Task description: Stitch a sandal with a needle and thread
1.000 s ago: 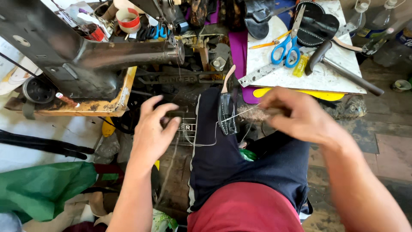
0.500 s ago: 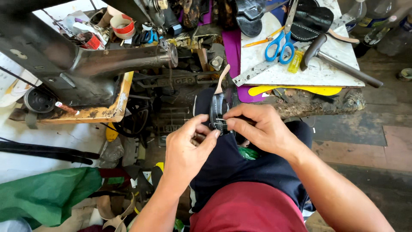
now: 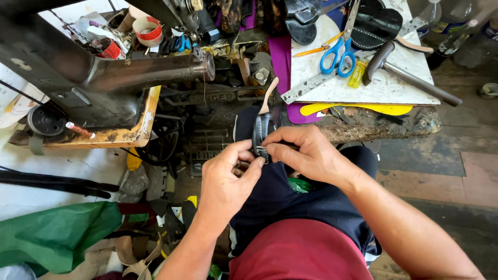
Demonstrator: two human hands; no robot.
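Note:
My left hand (image 3: 225,179) and my right hand (image 3: 306,153) meet over my knee, both pinching a dark leather strap piece (image 3: 262,129) that stands upright between the fingertips. A tan leather tab (image 3: 270,96) sticks up from the top of the piece. The fingertips touch at a small metal part on the strap; thread cannot be made out here. My legs in dark trousers (image 3: 290,202) lie under the hands.
An old black sewing machine arm (image 3: 119,72) on a worn yellow-edged table (image 3: 129,136) is at left. A white board (image 3: 363,83) at right carries blue scissors (image 3: 337,54), a metal ruler (image 3: 311,85), a hammer (image 3: 410,72) and black leather pieces. Green cloth (image 3: 52,236) lies lower left.
A second ago my hands were spread apart, pulling thread taut on either side of the piece. They have since come together and now pinch the strap at its middle.

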